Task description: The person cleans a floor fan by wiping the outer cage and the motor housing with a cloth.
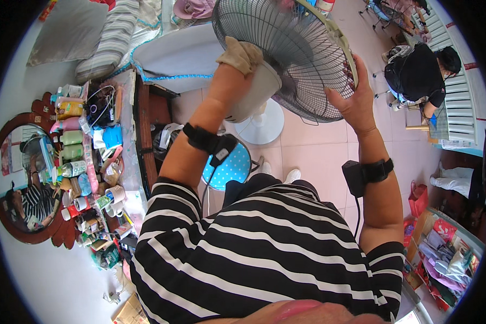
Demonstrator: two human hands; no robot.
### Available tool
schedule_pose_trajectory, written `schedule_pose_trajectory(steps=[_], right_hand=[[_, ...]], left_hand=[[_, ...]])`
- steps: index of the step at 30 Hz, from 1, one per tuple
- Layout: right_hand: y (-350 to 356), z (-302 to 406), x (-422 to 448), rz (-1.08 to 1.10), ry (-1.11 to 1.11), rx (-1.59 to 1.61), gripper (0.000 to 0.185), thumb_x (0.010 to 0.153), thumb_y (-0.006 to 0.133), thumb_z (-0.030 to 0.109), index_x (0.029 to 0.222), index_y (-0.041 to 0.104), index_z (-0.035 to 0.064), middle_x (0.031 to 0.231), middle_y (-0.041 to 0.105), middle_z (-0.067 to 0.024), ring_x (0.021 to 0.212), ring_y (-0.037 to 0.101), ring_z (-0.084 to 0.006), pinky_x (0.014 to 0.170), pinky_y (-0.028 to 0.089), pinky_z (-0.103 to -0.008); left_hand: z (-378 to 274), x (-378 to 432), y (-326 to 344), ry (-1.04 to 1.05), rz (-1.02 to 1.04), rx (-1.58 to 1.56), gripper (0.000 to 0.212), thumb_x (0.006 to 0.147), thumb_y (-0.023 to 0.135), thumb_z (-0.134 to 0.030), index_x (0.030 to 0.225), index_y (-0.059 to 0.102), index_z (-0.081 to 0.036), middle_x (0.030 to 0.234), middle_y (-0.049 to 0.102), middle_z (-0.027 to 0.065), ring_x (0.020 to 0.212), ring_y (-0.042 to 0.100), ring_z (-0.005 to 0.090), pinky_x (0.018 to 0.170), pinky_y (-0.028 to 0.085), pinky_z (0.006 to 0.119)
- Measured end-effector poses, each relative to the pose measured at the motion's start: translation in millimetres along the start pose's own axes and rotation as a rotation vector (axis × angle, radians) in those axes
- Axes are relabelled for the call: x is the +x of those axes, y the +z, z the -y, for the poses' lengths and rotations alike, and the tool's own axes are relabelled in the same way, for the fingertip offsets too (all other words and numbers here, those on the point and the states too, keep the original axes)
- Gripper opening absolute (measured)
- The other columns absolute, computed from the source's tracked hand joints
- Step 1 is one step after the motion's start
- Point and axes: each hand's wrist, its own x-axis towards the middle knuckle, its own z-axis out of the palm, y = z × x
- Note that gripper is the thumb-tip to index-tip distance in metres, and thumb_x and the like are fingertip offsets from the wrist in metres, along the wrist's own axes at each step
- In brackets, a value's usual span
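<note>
A pedestal fan with a grey wire cage (308, 81) stands before me, tilted, on a round white base (263, 127). My left hand (237, 83) presses a beige cloth (241, 56) against the side of the fan's light motor housing (261, 87). The cloth hides most of its fingers. On the other side, my right hand (350, 97) grips the rim of the cage, thumb in front and fingers behind the wires. A black strap with a small box and cable sits on each forearm.
A dresser top (135, 170) crowded with bottles lies at left, beside a framed mirror (28, 178). A blue dotted stool (231, 162) is near my legs. A bed (178, 52) stands beyond. At right are a seated person (417, 73) and an open container of clothes (441, 251).
</note>
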Motion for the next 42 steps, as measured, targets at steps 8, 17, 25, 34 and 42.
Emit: schedule_pose_trajectory(steps=[8,17,25,34,42], right_hand=[[0,-4,5,-0.001,0.013,0.029,0.084,0.066,0.078,0.025,0.135,0.037,0.0031,0.120,0.057,-0.0189,0.108,0.059,-0.0279,0.093,0.047,-0.0332],[11,-1,8,0.022,-0.013,0.070,0.083,0.067,0.079,0.024,0.135,0.036,0.0030,0.120,0.056,-0.0179,0.107,0.059,-0.0261,0.091,0.047,-0.0334],[7,-15,6,-0.013,-0.038,0.033,0.085,0.066,0.079,0.029,0.136,0.037,0.0038,0.124,0.054,-0.0190,0.113,0.056,-0.0314,0.095,0.045,-0.0353],[2,-21,9,0.033,-0.068,-0.037,0.086,0.072,0.078,0.025,0.141,0.031,0.0046,0.122,0.055,-0.0162,0.111,0.057,-0.0241,0.096,0.045,-0.0319],[1,-15,5,0.076,-0.004,-0.039,0.084,0.072,0.079,0.027,0.140,0.035,0.0091,0.120,0.058,-0.0157,0.109,0.059,-0.0251,0.093,0.047,-0.0318]], left_hand=[[-34,-25,47,0.271,0.071,1.038,0.042,0.080,0.058,-0.021,0.121,0.057,-0.015,0.126,0.050,0.0137,0.116,0.048,0.0287,0.097,0.038,0.038],[5,-79,87,0.470,0.340,1.092,0.022,0.073,0.062,-0.018,0.093,0.069,-0.010,0.106,0.056,0.0070,0.102,0.051,0.0270,0.087,0.041,0.040],[-24,-24,-14,0.382,-0.474,0.243,0.043,0.063,0.069,-0.001,0.105,0.069,-0.007,0.098,0.062,0.0143,0.097,0.058,0.0303,0.083,0.049,0.035],[89,48,-26,0.173,0.105,-0.441,0.021,0.076,0.069,0.000,0.097,0.068,-0.003,0.109,0.063,0.0059,0.097,0.058,0.0127,0.084,0.048,0.026],[157,-2,-19,-0.645,0.316,-0.563,0.029,0.089,0.064,-0.018,0.110,0.063,0.002,0.093,0.068,0.0074,0.083,0.059,0.0115,0.075,0.049,0.030]])
